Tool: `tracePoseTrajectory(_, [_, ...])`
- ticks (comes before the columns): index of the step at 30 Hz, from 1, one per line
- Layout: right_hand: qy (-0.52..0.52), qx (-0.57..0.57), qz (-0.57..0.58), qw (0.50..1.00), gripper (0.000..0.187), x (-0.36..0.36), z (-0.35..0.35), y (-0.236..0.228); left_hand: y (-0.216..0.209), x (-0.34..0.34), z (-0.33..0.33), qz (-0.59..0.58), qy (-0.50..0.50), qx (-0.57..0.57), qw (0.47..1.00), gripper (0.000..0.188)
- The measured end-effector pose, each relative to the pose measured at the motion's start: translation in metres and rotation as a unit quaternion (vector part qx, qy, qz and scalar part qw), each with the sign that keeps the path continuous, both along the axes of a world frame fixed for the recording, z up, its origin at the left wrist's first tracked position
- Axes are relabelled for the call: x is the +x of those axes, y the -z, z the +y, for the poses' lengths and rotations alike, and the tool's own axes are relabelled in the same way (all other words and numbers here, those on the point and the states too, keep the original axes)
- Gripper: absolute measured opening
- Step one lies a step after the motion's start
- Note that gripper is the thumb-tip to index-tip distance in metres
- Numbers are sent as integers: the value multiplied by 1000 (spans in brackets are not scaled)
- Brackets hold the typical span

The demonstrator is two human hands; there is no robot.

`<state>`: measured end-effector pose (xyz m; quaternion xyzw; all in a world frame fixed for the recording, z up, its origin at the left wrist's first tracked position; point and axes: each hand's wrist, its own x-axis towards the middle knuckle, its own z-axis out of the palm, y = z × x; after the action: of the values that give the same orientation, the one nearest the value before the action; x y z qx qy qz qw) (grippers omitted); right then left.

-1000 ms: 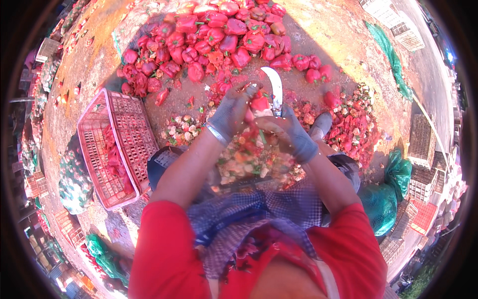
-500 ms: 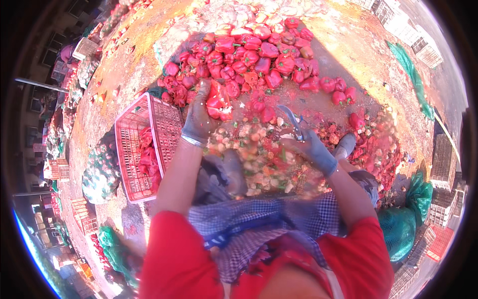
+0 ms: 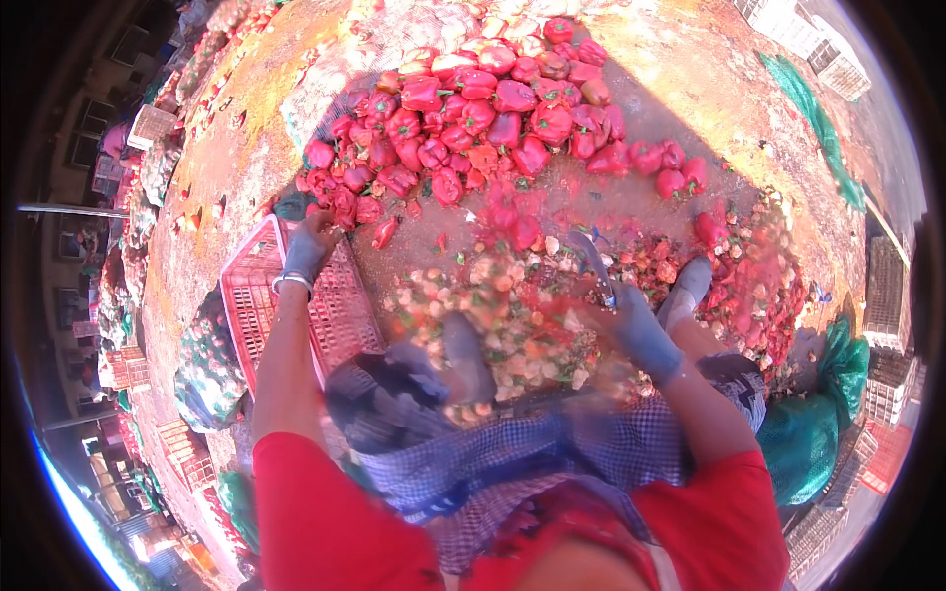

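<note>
My left hand (image 3: 308, 246), in a grey glove, is closed at the far corner of a pink plastic crate (image 3: 347, 305), its fingers bent over the rim. My forearm crosses the crate and hides much of its inside. A knife with a curved blade (image 3: 589, 254) is in my gloved right hand (image 3: 641, 333), above the scraps between my feet; the blade points up and away from me. Beyond both hands lies a heap of red bell peppers (image 3: 473, 108), its left end close to my left hand.
Pepper cores and trimmings (image 3: 512, 315) cover the ground between my shoes. More red scraps (image 3: 754, 305) lie by my right shoe (image 3: 693, 281). A filled net sack (image 3: 209, 364) stands left of the crate, and green netting (image 3: 803, 453) lies at my right.
My left hand has moved left from near the heap to the crate, and the cut red pepper has left it. The crate sits at a different tilt. My right hand still holds the knife.
</note>
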<state>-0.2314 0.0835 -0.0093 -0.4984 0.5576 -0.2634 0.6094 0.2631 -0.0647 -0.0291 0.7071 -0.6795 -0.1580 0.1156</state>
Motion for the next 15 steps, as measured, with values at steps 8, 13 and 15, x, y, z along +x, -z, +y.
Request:
tracePoseTrajectory(8, [133,57,-27,989,21,4,-7,8,219,-108,-108,21,-139,47,989,60])
tracePoseTrajectory(13, [221,299,-3,928,22,12,-45,-9,304,-148,-135,102,-174,-56,978,72])
tracePoseTrajectory(15, [204,275,24,939,24,16,-45,-2,322,-158,-144,84,-197,-92,973,73])
